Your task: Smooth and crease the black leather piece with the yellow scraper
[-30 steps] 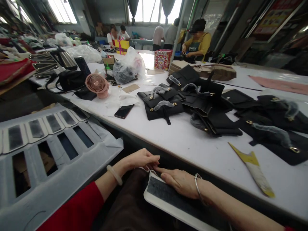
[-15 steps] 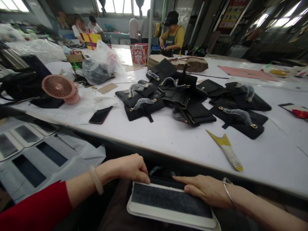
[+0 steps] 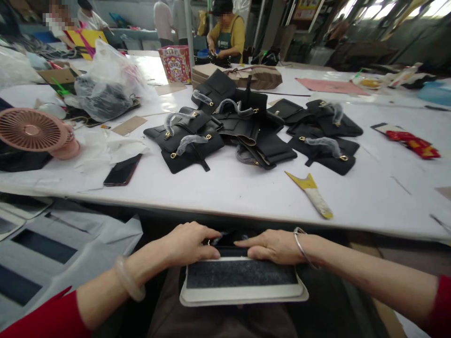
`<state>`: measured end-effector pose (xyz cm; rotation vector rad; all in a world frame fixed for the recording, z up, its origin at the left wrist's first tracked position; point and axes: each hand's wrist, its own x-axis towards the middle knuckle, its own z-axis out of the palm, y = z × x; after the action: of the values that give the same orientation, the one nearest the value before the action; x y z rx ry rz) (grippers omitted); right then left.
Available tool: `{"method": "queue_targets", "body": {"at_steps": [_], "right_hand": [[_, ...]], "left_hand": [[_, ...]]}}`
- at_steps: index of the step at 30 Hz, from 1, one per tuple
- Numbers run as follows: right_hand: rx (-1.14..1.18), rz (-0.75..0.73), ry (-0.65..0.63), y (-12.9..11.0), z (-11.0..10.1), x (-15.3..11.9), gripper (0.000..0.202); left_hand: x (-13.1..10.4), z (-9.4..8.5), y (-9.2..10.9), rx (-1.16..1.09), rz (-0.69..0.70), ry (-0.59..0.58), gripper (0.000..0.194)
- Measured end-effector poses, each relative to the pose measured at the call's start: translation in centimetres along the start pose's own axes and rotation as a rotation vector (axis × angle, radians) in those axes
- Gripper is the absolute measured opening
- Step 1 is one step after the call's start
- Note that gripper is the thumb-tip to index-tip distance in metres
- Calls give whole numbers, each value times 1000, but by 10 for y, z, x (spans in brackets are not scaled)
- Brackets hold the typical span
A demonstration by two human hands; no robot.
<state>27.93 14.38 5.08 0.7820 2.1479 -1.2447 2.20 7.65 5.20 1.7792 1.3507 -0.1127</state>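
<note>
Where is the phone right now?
In the head view, the phone lies left of centre on the white table, between the fan and the black bags.

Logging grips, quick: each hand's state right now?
Left hand: partly curled at the white-edged panel; whether it grips cannot be told.
Right hand: curled less, at the same panel; whether it grips cannot be told.

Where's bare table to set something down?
White tabletop: near edge, between the flat dark phone and the yellow-white forked strip; and right of that strip, nearer than the red-gold packets, bar a thin dark line. Crowded: middle, with black bags; left, around the round pink fan.
</note>
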Motion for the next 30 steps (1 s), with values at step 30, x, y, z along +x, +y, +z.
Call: {"method": "queue_targets", "body": {"at_steps": [30], "right_hand": [[1458,2,1025,25,215,107,90]], "left_hand": [[23,115,90,166,217,359,19]]}}
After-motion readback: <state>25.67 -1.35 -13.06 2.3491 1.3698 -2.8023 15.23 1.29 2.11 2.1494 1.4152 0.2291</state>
